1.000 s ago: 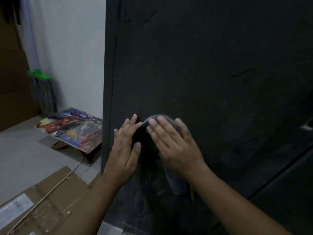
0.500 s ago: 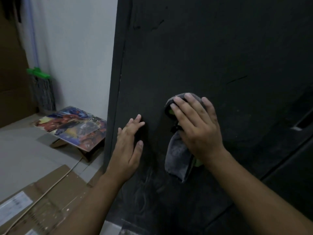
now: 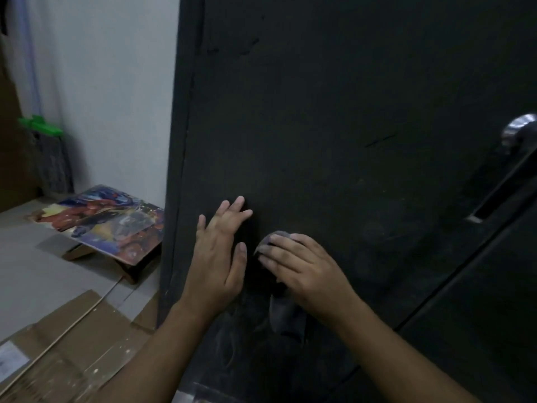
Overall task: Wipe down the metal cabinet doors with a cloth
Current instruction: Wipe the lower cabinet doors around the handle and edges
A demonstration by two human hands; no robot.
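Left hand: fingers straight, flat on cabinet door, low near its left edge. Cloth: grey, pinned to the door just right. Right hand: flat fingers pressing cloth. Step: wiping lower panel; next, probably firm strokes rightward.

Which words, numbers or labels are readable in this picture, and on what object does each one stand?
No text can be read here.
The white label on the cardboard: print too blurred to read.
The colourful board: artwork only, no legible lettering.
The cabinet door: no writing visible.
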